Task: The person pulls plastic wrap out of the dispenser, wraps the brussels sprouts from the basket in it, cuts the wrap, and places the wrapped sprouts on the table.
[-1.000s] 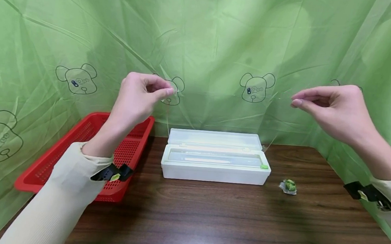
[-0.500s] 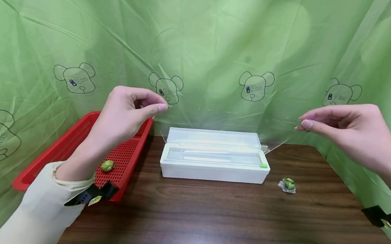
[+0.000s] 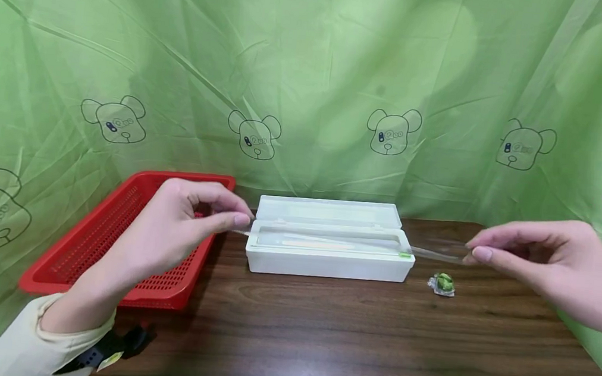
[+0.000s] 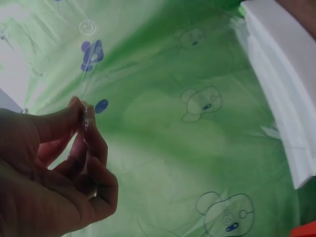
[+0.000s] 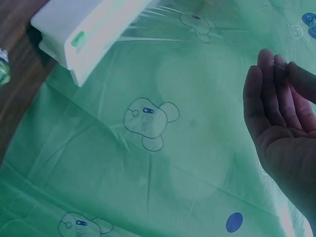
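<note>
My left hand (image 3: 184,234) pinches one side of a sheet of clear cling film (image 3: 437,255) between thumb and fingers. At the opposite side, my right hand (image 3: 552,267) pinches the film the same way. The sheet runs taut between both hands, low over the white cling film dispenser (image 3: 326,268), whose lid (image 3: 329,212) is raised. A green slider (image 3: 405,255) sits at the dispenser's right end. In the left wrist view, film shows at the left fingertips (image 4: 85,111). The sheet's transparency makes its exact edges hard to see.
A red perforated basket (image 3: 162,300) stands at the left, partly hidden by my left arm. Right of the dispenser lies a small round green item in crumpled clear film (image 3: 441,283), resembling a Brussels sprout. A green printed curtain (image 3: 330,95) encloses the brown wooden table (image 3: 319,345).
Both hands have come down from above the dispenser to about its height, bringing the film with them. The round green item seen in the basket half a second ago is now hidden behind my left arm.
</note>
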The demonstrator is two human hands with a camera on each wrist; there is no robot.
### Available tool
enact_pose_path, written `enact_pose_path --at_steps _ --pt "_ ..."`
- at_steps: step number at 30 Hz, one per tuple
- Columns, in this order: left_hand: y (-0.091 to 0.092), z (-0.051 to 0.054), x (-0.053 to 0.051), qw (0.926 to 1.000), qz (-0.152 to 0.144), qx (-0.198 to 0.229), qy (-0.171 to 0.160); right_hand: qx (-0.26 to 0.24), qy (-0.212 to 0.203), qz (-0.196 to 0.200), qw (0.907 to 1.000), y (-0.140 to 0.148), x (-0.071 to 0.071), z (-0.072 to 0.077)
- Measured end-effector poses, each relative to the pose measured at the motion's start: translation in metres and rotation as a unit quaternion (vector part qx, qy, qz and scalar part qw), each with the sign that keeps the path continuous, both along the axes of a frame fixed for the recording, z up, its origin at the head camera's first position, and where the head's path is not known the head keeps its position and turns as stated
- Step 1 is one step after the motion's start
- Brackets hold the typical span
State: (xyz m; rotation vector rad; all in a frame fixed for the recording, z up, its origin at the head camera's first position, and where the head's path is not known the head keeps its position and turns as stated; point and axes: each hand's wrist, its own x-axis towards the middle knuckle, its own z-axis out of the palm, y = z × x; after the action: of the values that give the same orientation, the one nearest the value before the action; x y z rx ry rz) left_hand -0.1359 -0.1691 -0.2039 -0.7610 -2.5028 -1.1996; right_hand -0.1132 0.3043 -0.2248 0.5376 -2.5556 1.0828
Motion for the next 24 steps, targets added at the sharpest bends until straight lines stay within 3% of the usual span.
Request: enact_pose_path --at_steps 2,5,13,18,24 --pt "-0.002 -0.006 0.006 0.9999 -0.009 -0.014 0.000 0.010 -0.011 0.005 0.9999 0.001 0.005 -0.007" --pt "-0.005 -0.016 0.015 0.9992 -0.028 -0.026 -0.007 0.016 -0.020 0.045 0.9987 0.004 0.010 -0.019" --pt "-0.010 -0.050 0.034 0.9916 -0.110 -0.047 -0.051 0.032 -0.041 0.128 0.9904 0.010 0.020 -0.060" --pt "-0.011 -0.076 0.041 0.9827 -0.151 -0.062 -0.087 0.037 -0.061 0.182 0.9807 0.011 0.023 -0.084" --pt "-0.008 -0.106 0.042 0.9731 -0.195 -0.080 -0.093 0.026 -0.087 0.251 0.9637 0.007 0.022 -0.110"
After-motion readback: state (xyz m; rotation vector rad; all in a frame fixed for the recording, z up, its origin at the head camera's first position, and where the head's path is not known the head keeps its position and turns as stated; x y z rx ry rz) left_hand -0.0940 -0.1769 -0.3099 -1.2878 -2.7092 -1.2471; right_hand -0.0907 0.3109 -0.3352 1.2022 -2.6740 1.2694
